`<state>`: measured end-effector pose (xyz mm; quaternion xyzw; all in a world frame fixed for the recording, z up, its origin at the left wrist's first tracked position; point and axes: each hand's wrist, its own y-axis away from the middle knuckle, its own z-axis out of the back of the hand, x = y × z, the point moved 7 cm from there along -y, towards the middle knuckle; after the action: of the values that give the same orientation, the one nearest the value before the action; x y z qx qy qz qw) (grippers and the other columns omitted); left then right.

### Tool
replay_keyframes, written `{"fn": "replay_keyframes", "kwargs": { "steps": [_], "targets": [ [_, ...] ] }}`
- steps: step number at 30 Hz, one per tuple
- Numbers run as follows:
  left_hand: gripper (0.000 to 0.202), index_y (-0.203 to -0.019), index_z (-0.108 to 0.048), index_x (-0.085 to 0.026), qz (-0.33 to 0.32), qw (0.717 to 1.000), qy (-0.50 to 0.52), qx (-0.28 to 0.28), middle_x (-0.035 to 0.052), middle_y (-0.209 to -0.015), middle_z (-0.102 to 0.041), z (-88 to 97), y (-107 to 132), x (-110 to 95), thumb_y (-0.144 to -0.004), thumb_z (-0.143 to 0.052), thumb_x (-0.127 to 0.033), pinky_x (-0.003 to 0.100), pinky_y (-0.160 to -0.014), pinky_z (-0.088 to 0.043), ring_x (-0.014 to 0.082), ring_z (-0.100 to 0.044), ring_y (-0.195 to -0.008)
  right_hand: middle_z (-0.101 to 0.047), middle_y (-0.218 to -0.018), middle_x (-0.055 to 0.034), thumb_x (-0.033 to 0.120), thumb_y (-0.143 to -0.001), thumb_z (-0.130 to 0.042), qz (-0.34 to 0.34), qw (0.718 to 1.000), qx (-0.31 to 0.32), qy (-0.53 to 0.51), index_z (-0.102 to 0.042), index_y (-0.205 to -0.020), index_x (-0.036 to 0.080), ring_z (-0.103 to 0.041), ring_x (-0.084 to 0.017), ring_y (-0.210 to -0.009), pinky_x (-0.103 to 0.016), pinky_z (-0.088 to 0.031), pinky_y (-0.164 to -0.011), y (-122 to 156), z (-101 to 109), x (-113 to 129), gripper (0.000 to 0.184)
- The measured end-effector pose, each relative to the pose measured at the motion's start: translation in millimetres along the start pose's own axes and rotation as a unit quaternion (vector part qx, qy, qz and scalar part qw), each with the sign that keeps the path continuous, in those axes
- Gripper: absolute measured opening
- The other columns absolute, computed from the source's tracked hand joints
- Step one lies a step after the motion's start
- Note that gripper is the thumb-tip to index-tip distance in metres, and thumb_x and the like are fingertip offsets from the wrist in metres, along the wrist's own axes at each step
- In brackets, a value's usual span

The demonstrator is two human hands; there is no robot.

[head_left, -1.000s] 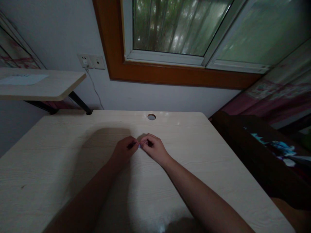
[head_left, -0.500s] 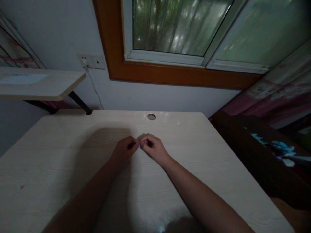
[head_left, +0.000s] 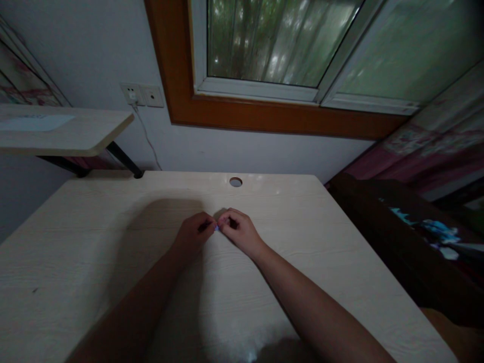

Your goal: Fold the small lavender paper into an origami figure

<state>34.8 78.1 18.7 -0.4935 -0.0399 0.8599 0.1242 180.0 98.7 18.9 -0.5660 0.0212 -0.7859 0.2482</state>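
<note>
Both hands meet over the pale wood-grain desk (head_left: 242, 292), fingertips nearly touching. My left hand (head_left: 192, 232) is closed in a pinch, thumb against forefinger. My right hand (head_left: 241, 230) pinches in the same way from the other side. Between the fingertips a tiny purplish-white piece (head_left: 217, 228) shows; it is too small and mostly covered for me to name its kind. Both forearms rest low over the desk, and a broad shadow falls to the left.
A round cable hole (head_left: 236, 182) lies near the desk's back edge. At left, a raised shelf (head_left: 109, 126) stands on black posts (head_left: 126, 161), with a paper sheet (head_left: 36, 122) on it. A cord (head_left: 147, 133) hangs from the wall socket (head_left: 132, 95). A window (head_left: 280, 45) is behind.
</note>
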Motion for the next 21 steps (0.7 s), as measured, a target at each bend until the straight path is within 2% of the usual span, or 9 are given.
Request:
{"fn": "replay_keyframes", "kwargs": {
  "steps": [9, 17, 21],
  "targets": [
    [0.017, -0.077, -0.066, -0.017, 0.001, 1.000, 0.012, -0.001, 0.0003, -0.073, -0.063, -0.5, 0.7, 1.9, -0.087, -0.057, -0.028, 0.025, -0.066, -0.041, 0.0143, -0.057, -0.069, -0.064, -0.078, 0.0000, 0.016, -0.082, -0.063, -0.005, 1.000, 0.002, -0.003, -0.069, -0.082, 0.020, -0.058, -0.013, -0.070, -0.024, -0.043, -0.064, 0.3, -0.5, -3.1, 0.008],
    [0.021, -0.083, -0.070, -0.017, 0.049, 0.998, 0.048, -0.005, 0.0019, -0.072, -0.069, -1.3, 1.8, 8.4, -0.087, -0.060, -0.035, 0.026, -0.067, -0.046, 0.0163, -0.064, -0.070, -0.066, -0.078, 0.0002, 0.013, -0.080, -0.060, -0.028, 0.999, -0.012, -0.031, -0.069, -0.081, 0.019, -0.057, -0.012, -0.070, -0.023, -0.042, -0.064, -0.3, 0.5, -7.4, 0.011],
    [0.022, -0.083, -0.071, -0.018, 0.048, 0.997, 0.056, -0.009, 0.0022, -0.073, -0.071, -0.4, 1.8, 7.6, -0.087, -0.060, -0.036, 0.026, -0.068, -0.047, 0.0164, -0.065, -0.070, -0.066, -0.078, 0.0002, 0.014, -0.080, -0.060, -0.032, 0.999, -0.015, -0.037, -0.069, -0.080, 0.019, -0.056, -0.012, -0.069, -0.024, -0.042, -0.064, -0.5, 1.0, -6.4, 0.010]
  ]
}}
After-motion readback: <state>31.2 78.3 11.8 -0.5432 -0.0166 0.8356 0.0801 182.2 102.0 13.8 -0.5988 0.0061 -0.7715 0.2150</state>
